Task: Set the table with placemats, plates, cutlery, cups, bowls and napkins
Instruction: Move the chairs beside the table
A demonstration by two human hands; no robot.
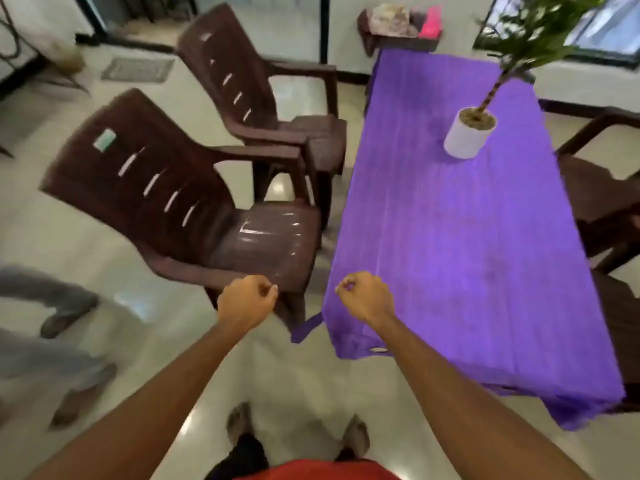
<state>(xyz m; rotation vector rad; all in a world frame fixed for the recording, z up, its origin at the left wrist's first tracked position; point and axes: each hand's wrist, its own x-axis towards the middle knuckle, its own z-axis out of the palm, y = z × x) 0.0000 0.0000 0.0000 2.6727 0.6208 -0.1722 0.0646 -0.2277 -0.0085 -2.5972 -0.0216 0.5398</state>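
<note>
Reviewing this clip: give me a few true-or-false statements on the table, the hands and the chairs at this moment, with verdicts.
1. A purple cloth covers the table. True.
2. Plates are already laid out. False: only a white potted plant stands on it.
3. Both hands are empty, curled into loose fists. True: left hand, right hand.
4. The right hand holds a napkin. False: it holds nothing.
5. Two brown plastic chairs stand left of the table. True.

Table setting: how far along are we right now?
Done: only the purple tablecloth is on, with a potted plant standing on it. In hand: nothing visible; left hand and right hand are curled closed, apparently empty. Left: everything; no placemats, plates, cutlery, cups, bowls or napkins are laid.
</note>
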